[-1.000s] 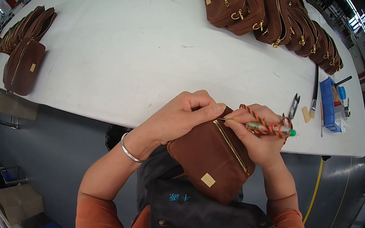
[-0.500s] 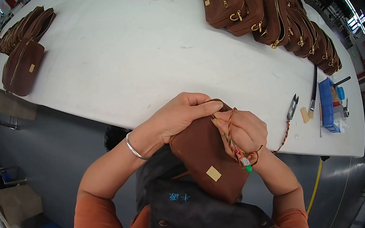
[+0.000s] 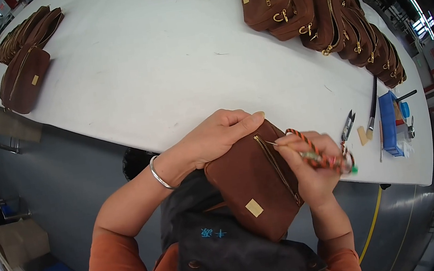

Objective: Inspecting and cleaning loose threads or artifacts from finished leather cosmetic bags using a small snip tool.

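Observation:
A brown pouch (image 3: 248,186) with a small pale gold patch rests against my lap, its brass zipper (image 3: 276,169) facing up. My left hand (image 3: 228,134) grips its upper left edge, thumb on top and fingers behind. Near the zipper's upper end, my right hand (image 3: 311,164) is closed in a pinch on a thin pointed tool (image 3: 269,142). Most of that tool is hidden by my fingers, so its exact kind is unclear. A braided orange-and-dark cord (image 3: 299,136) with a green end loops about this hand, smeared by motion.
Thread snips (image 3: 347,125), a brush (image 3: 373,109) and a blue tray (image 3: 389,126) of small tools lie at the right of the white table (image 3: 164,65). Many brown pouches (image 3: 325,17) line the back right. More pouches (image 3: 26,78) stand at the far left.
My right hand has moved right, away from the pouch's top edge, uncovering the zipper. The pointed tool now shows, and the cord has swung right. My left hand keeps its hold.

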The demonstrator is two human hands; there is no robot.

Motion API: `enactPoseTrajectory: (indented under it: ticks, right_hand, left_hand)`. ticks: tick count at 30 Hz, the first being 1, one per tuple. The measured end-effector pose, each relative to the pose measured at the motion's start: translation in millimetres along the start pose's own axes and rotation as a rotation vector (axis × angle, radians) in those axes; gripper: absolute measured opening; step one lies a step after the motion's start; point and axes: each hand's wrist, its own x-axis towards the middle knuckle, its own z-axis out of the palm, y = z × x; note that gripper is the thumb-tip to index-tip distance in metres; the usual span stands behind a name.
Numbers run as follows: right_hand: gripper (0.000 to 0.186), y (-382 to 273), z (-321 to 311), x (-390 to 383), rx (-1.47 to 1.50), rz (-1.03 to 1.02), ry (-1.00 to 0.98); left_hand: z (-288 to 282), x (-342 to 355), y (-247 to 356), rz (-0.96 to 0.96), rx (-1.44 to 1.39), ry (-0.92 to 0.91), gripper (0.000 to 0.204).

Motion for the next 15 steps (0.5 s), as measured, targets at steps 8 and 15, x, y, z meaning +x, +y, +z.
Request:
enactPoseTrajectory:
  ticks: [8,15]
  right_hand:
    - [0.007,16,7,15,0.441,0.372,0.089]
    - [0.011,15,10,9,-0.048,0.005,0.018]
  left_hand:
    - [-2,4,0,0.001,0.015,0.002,0.043]
    - [-2,8,-9,0.169,0.135,0.021,0.038]
